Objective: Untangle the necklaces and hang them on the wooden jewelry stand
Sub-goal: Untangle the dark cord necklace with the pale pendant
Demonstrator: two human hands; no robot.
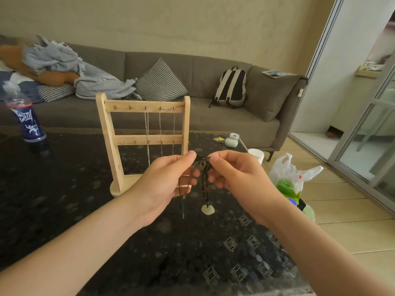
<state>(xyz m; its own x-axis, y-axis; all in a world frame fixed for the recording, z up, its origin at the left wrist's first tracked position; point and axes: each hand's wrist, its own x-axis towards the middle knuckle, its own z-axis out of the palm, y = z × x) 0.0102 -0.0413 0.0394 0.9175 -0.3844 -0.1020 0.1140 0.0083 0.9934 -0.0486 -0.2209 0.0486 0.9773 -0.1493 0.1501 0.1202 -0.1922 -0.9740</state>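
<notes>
We see the dark cord necklace (204,180) pinched from 2 sides in the air above the black table (64,199), just in front of the wooden jewelry stand (111,146). The left hand (168,182) grips the tangle between thumb and forefinger, with its other fingers curled loosely underneath. The right hand (233,174) pinches the same spot from the right, thumb on top and lower fingers curled in. The 2 pinches almost meet, so the knot (202,163) sits right between the fingertips and neither hand is nearer to it.

From the knot the cords hang straight down, so the long axis is vertical. The pale pendant (207,209) hangs at the bottom, and a thinner loose end trails down below the left hand. We judge that the knot has to be opened by pulling sideways, left against right, across that hanging line. The pendant's weight keeps the strands taut below.

The stand lies beyond the hands and a little to the left, with its top bar above them. 3 thin chains (147,135) hang from the right-hand hooks of that bar. The 2 left hooks (115,107) look bare. We reckon the freed cord would travel up, far and left, and the left hand is the nearer one for that reach.
</notes>
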